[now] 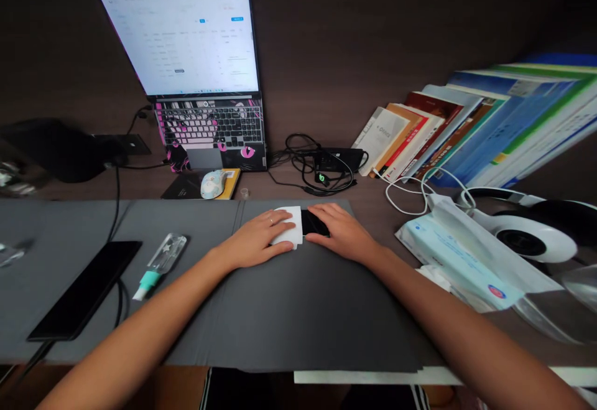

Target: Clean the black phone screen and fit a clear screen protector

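Note:
A small dark phone [316, 223] lies flat on the grey desk mat [298, 310], in the middle of the view. Around its right end my right hand [342, 231] is closed, thumb along the near edge and fingers along the far one. My left hand [259, 236] presses a folded white tissue [293, 226] onto the left part of the phone, which is hidden beneath it. A ring shows on one of the left fingers.
Behind the hands stands an open laptop [209, 130], with a mouse [213, 183] in front. Left are a spray bottle [161, 264] and a black tablet-like device [86, 290]. Right are a tissue pack [459, 260], headphones [536, 236], leaning books [433, 124] and cables [321, 164].

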`<state>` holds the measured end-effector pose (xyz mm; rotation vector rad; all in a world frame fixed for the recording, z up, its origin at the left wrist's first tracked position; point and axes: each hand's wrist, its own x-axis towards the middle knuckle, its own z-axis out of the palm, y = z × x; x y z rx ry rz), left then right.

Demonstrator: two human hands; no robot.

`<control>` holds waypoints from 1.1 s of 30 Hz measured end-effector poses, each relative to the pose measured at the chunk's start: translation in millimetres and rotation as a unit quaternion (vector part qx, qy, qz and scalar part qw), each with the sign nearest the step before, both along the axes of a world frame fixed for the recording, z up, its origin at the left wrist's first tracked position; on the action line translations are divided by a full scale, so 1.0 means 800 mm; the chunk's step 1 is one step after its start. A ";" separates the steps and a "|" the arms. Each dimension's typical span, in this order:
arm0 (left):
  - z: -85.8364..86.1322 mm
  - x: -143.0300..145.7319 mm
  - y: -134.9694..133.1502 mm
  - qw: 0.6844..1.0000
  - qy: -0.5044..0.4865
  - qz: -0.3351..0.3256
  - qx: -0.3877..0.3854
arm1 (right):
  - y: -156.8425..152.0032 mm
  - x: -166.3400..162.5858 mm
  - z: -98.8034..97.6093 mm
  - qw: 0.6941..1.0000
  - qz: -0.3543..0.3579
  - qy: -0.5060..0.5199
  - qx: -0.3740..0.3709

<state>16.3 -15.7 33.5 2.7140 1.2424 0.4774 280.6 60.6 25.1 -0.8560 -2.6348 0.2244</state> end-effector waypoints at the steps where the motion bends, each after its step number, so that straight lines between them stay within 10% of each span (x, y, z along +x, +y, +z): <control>1: -0.001 -0.001 0.000 1.000 0.003 0.000 0.000 | 0.000 0.000 0.000 1.000 0.000 0.003 -0.001; 10: 0.006 -0.004 0.001 0.996 0.011 0.085 0.029 | -0.003 0.000 0.002 1.000 -0.005 0.003 -0.003; 23: -0.010 -0.007 0.002 0.999 0.022 0.016 -0.025 | 0.011 0.008 0.007 1.000 0.015 -0.014 0.021; 33: 0.017 -0.011 0.001 0.997 0.051 0.051 0.037 | 0.011 0.009 0.008 0.996 -0.041 -0.050 0.063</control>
